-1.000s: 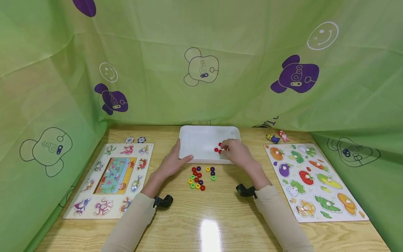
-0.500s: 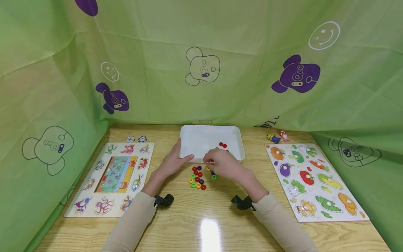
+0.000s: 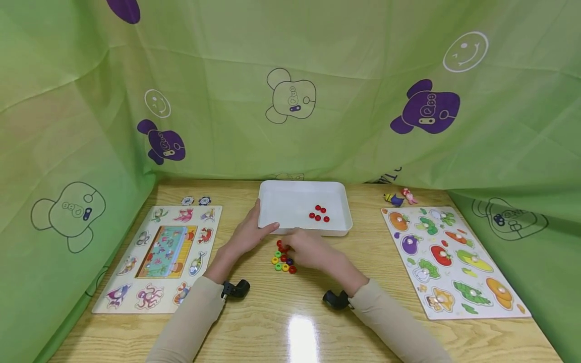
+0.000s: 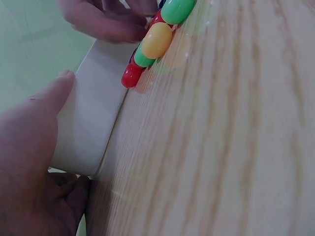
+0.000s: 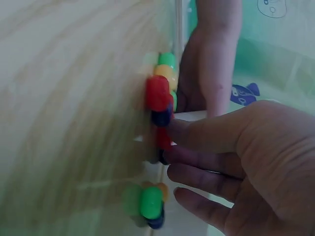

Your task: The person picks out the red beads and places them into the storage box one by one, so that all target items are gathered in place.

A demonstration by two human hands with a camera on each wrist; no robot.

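My left hand [image 3: 247, 234] holds the near left corner of a white tray [image 3: 290, 194], thumb at the near wall and fingers by the left side. Several red beads [image 3: 317, 218] lie in the tray's right half. In front of it is a cluster of red, yellow, green and purple beads, one of them a yellow bead [image 3: 285, 267]. My right hand [image 3: 313, 249] is at the cluster's far side, thumb and index finger about a red bead [image 5: 164, 137]. Under that hand, a green bead [image 5: 151, 202] sits with purple and yellow ones, hidden in the head view.
A sea-animal puzzle board [image 3: 159, 259] lies on the left, with two poker chips [image 3: 196, 200] behind it. On the right is a vegetable puzzle board [image 3: 454, 264], two small figurines [image 3: 399, 198] behind it. A green curtain [image 3: 290, 141] encloses the table.
My right hand has moved from inside the tray toward me and left, down to the beads on the table. The red beads in the tray are uncovered. My left hand stays put.
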